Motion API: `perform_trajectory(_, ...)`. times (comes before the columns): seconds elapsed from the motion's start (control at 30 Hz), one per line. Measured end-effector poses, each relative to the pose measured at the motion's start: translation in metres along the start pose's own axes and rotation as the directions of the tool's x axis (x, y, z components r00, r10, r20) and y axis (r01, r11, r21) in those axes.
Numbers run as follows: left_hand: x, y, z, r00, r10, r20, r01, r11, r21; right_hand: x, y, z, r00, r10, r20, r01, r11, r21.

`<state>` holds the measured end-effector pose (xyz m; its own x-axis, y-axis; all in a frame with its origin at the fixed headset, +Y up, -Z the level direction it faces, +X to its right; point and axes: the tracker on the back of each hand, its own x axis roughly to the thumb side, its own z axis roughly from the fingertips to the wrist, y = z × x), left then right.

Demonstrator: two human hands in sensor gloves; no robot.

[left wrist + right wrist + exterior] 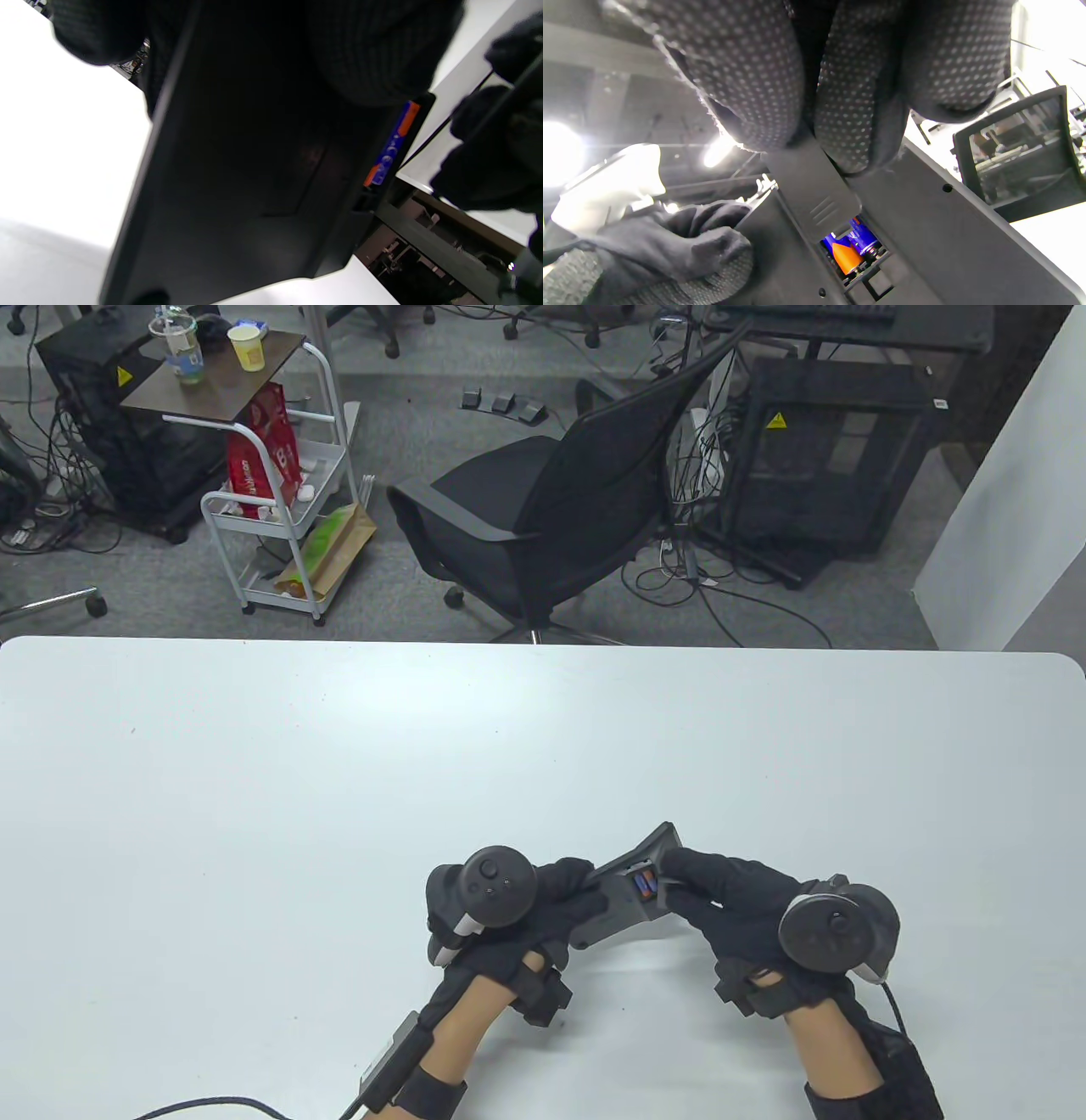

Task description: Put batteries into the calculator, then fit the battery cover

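Observation:
A dark grey calculator [618, 903] is held back side up, tilted above the table's near edge. My left hand [543, 903] grips its left end; the body fills the left wrist view [237, 178]. Blue and orange batteries [645, 886] lie in the open compartment and show in the right wrist view [852, 248] and the left wrist view [392, 146]. My right hand [691, 882] pinches the grey battery cover [812, 186] and holds it slanted over the compartment, covering part of it. The batteries' lower ends stay visible.
The white table [339, 780] stretches away beyond the hands. A black office chair [560, 509] stands past its far edge. A white trolley [280, 500] with cups stands at the back left.

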<state>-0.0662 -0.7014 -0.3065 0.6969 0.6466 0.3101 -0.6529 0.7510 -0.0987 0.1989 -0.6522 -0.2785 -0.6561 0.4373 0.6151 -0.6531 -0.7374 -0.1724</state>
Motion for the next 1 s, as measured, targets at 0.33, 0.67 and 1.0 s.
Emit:
perform_trajectory(0.33, 0.014, -0.004, 0.002, 0.997, -0.024, 0.068, 0.026, 0.999, -0.034, 0.006, 0.002, 0.001, 0.999, 0.035, 0.013, -0.034, 0.999, -0.018)
perform_trajectory(0.67, 0.015, -0.001, 0.003, 0.997, -0.009, 0.079, 0.012, 0.999, -0.038, 0.005, 0.003, 0.003, 0.994, 0.111, -0.002, -0.111, 0.993, -0.027)
perform_trajectory(1.0, 0.016, -0.002, 0.003, 0.995, -0.017, 0.094, 0.023, 0.998, -0.059, -0.001, 0.010, 0.003, 0.998, 0.059, -0.002, -0.059, 0.998, 0.012)
